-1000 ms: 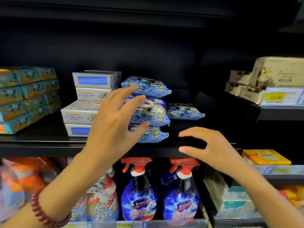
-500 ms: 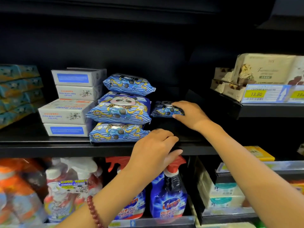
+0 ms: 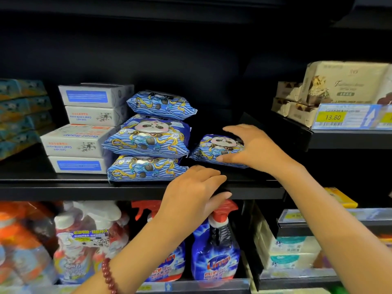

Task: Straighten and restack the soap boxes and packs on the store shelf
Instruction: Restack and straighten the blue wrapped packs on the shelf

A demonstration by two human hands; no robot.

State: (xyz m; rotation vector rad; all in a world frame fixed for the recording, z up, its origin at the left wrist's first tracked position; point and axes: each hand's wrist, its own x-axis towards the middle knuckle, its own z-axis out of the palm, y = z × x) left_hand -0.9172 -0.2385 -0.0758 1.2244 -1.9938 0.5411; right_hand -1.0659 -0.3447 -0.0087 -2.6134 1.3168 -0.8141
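On the black shelf (image 3: 63, 187) stands an uneven stack of white goat soap boxes (image 3: 78, 143), several high, with the lower ones jutting forward. Right of it three blue panda packs (image 3: 148, 141) are piled crookedly. A single blue panda pack (image 3: 214, 149) lies to their right, and my right hand (image 3: 252, 149) grips its right end, thumb under its front edge. My left hand (image 3: 195, 189) rests curled over the shelf's front lip, below the single pack, holding no product.
Teal boxes (image 3: 19, 115) are stacked at the far left. A higher shelf at right carries beige packs (image 3: 339, 85) and a yellow 13.80 price tag (image 3: 333, 117). Below the shelf stand spray bottles (image 3: 214, 247) with red triggers.
My right hand reached to the single panda pack, took hold of it and pulled it forward. My left hand dropped from the panda pile to the shelf's front edge.
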